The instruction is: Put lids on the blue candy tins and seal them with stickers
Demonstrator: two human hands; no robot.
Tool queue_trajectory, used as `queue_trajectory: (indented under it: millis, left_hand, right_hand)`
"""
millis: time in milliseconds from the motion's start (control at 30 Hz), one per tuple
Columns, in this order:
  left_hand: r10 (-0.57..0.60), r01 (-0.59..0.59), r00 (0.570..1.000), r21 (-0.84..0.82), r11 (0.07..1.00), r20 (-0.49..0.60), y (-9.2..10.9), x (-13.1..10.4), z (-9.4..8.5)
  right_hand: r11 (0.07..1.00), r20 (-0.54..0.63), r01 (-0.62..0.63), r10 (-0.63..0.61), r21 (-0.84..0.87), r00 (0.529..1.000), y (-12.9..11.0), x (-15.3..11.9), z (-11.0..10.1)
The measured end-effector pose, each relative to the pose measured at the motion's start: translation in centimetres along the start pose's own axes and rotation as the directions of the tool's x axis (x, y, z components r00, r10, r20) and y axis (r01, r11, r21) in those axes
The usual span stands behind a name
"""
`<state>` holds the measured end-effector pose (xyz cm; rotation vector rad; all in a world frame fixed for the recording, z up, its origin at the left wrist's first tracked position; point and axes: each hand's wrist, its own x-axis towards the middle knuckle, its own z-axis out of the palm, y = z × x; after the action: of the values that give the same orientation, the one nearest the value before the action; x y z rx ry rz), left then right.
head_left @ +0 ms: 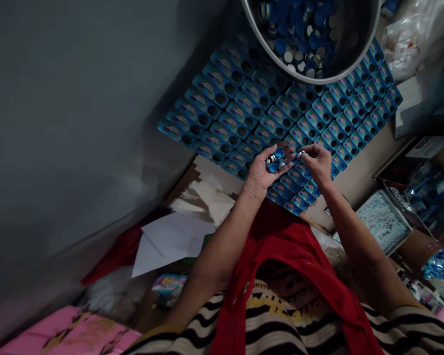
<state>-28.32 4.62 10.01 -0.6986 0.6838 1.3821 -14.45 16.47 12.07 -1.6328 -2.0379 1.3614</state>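
Note:
My left hand (263, 170) is cupped palm up, with several small round blue-and-silver caps (273, 167) lying in it. Just to its right, my right hand (318, 160) pinches one such cap (301, 154) between thumb and fingers. Both hands are over the near part of a large array of blue printed cards (240, 111), laid in rows on a table. Most cards have a dark round hole at one end. Several cards nearest me show a blue round piece at that spot. The undersides of the pinched cap and some palm caps are hidden.
A metal bowl (314, 79) of blue and silver caps stands on the far cards. To the right are a tray (405, 231) of small pale pieces, a cardboard box (399, 167) and plastic bags (405, 49). White papers (173, 239) lie at left beside the wall (77, 123).

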Motion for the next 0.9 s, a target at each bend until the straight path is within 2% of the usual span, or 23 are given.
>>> queue_trajectory:
  millis: [100,267,367,433,500,600,700,800,900]
  left_hand:
    - [0.019,-0.018,1.0,0.046,0.999,-0.017,0.1,0.3,0.3]
    - [-0.058,0.061,0.995,0.038,0.997,-0.079,-0.6,0.0,0.4]
    - [-0.088,0.089,0.993,0.007,0.996,-0.08,-0.7,-0.4,0.1]
    - [-0.084,0.083,0.996,-0.019,0.996,-0.041,-0.4,-0.7,-0.3]
    - [-0.055,0.055,0.998,-0.039,0.998,-0.002,0.2,-0.9,-0.6]
    - [-0.005,0.007,0.999,-0.052,0.999,0.037,1.2,-0.9,-0.9]
    - [0.007,-0.004,0.997,-0.038,0.999,0.077,1.6,-0.8,-0.7]
    - [-0.006,0.008,0.996,-0.014,1.0,0.093,1.6,-0.6,-0.5]
    - [-0.015,0.016,0.995,-0.009,1.0,0.096,1.7,-0.4,-0.8]
  right_hand:
    - [1.0,-0.007,0.002,-0.002,-0.022,1.0,-1.3,-0.8,0.6]
    - [0.949,0.112,0.143,-0.116,-0.28,0.987,-3.0,-3.3,0.4]
    - [0.954,0.027,0.111,-0.108,-0.277,0.994,-2.2,-3.2,-0.5]
    - [0.968,-0.039,0.103,-0.115,-0.23,0.993,-1.3,-2.1,-1.2]
    - [0.952,-0.057,0.135,-0.157,-0.275,0.986,-0.7,-0.7,-1.4]
    - [0.826,0.025,0.158,-0.172,-0.541,0.985,-0.9,0.9,-1.0]
    - [0.611,0.09,0.111,-0.065,-0.784,0.994,-2.2,1.3,-0.1]
    - [0.461,0.113,0.093,0.016,-0.882,0.993,-3.4,1.4,0.7]
    - [0.406,0.122,0.093,0.047,-0.909,0.991,-3.9,2.6,1.2]
